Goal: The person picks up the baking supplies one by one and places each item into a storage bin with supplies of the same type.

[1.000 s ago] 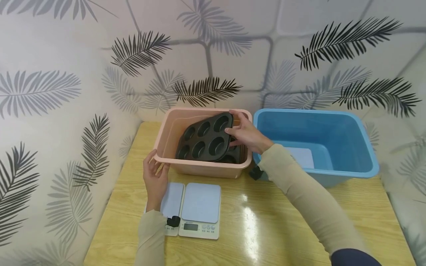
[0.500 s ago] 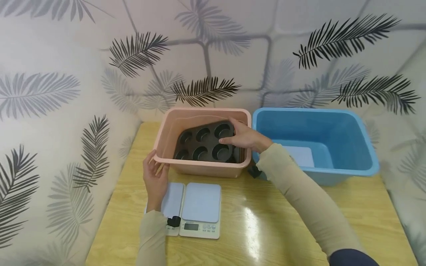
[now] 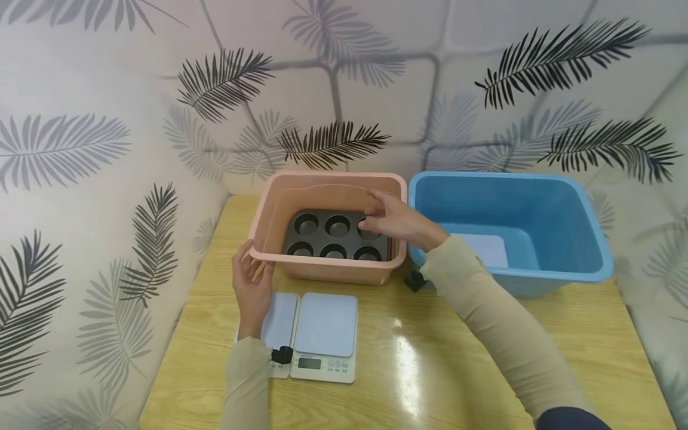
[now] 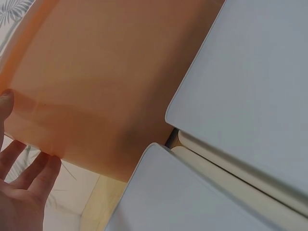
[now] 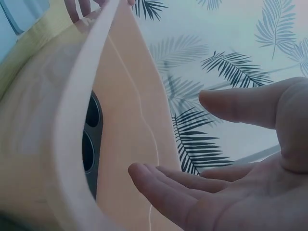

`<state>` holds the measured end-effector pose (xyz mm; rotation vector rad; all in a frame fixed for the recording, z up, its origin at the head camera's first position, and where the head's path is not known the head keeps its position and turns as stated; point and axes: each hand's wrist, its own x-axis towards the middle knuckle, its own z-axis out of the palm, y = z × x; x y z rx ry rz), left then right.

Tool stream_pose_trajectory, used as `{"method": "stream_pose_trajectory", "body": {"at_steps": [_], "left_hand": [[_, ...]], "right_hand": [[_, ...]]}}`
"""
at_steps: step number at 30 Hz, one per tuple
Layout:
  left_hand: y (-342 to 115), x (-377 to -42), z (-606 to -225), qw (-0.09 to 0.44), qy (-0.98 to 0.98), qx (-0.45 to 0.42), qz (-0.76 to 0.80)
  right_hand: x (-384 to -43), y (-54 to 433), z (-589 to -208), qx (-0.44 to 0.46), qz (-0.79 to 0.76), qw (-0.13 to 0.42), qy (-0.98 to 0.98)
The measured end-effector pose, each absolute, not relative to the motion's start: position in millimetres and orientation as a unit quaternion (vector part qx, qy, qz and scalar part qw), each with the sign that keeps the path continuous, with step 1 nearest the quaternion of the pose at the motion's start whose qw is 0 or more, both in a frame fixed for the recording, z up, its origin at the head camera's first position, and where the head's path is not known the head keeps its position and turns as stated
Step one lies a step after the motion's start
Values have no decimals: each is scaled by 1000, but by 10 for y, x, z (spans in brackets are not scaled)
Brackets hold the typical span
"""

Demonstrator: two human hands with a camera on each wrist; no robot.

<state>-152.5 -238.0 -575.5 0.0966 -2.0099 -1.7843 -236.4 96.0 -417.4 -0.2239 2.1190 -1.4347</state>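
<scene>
A dark muffin tin (image 3: 319, 239) lies flat at the bottom of the pink plastic basin (image 3: 322, 267), its round cups facing up. Part of its right end is hidden behind my right hand (image 3: 395, 218), which hovers over the basin's right side. In the right wrist view that hand's thumb and fingers are spread apart with nothing between them, and the tin's cups (image 5: 91, 149) show past the rim. My left hand (image 3: 252, 295) holds the basin's front left corner. From the left wrist, its thumb and fingertips (image 4: 50, 168) meet the basin's wall and edge.
A blue basin (image 3: 561, 276) stands right beside the pink one, with a white flat piece (image 3: 486, 249) inside. Two kitchen scales, one on the right (image 3: 325, 325) and one partly under my left wrist (image 3: 279, 316), lie in front on the wooden table (image 3: 451, 352). A patterned wall rises behind.
The muffin tin has gone from tilted, with its right end raised in my right hand, to lying flat in the basin. The right hand has let go of it. My left hand stays at the corner.
</scene>
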Motion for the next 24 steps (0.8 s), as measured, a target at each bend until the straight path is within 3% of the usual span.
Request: {"method": "stream_pose_trajectory", "body": {"at_steps": [24], "left_hand": [[-2411,-1430,-5628,155,-771,46,-616]], "right_hand": [[-2179,1253,-4232,-106,-574,247,774]]}}
